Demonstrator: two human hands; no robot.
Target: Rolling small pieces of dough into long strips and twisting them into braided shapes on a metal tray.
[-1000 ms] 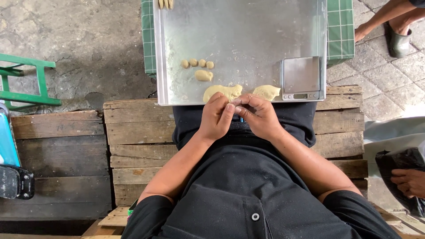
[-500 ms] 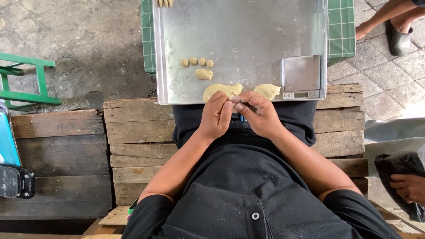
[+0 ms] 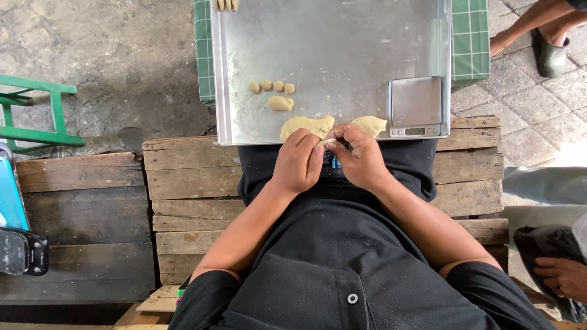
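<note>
A small dough piece (image 3: 329,143) is pinched between both hands at the tray (image 3: 342,36) edge.
The left hand (image 3: 298,162) and right hand (image 3: 361,157) are closed on it, held near the larger dough lumps (image 3: 306,126) for easy reach.

The small dough bit (image 3: 329,143) pinched between the left hand (image 3: 298,162) and right hand (image 3: 361,157) is mostly covered by fingertips; its shape cannot be told. A blue thing (image 3: 335,162) under the right hand is too hidden to identify. At twelve o'clock, dough pieces (image 3: 227,4) on the metal tray (image 3: 342,55) are cut by the top edge. At four o'clock another person's hand (image 3: 561,276) and dark bag (image 3: 547,244) run off the edge. The scale (image 3: 416,107) display is too small to read.
</note>
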